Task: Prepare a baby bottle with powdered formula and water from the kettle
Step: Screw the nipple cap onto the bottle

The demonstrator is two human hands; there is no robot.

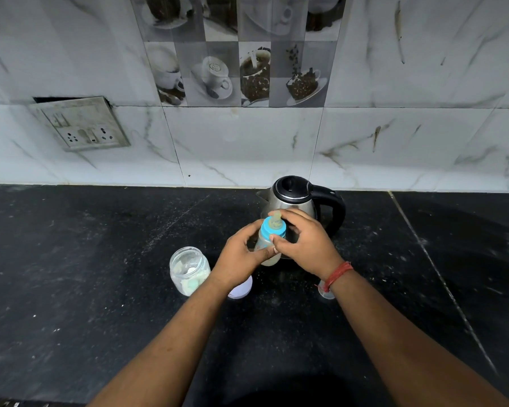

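A small baby bottle [265, 245] with a blue collar [272, 229] and a pale teat stands tilted in front of the kettle, with whitish liquid at its bottom. My left hand [241, 258] grips the bottle's body from the left. My right hand [303, 240] curls round the blue collar from the right, thumb on its front. A steel kettle [294, 201] with a black lid and handle stands just behind the bottle. An open clear jar [189, 270] holding white powder and a scoop sits to the left.
A white lid [243, 287] lies on the black stone counter [100, 274] under my left wrist. A small clear cap [325, 290] shows beneath my right wrist. A wall socket plate [81, 124] hangs loose on the marble-tiled wall at the left.
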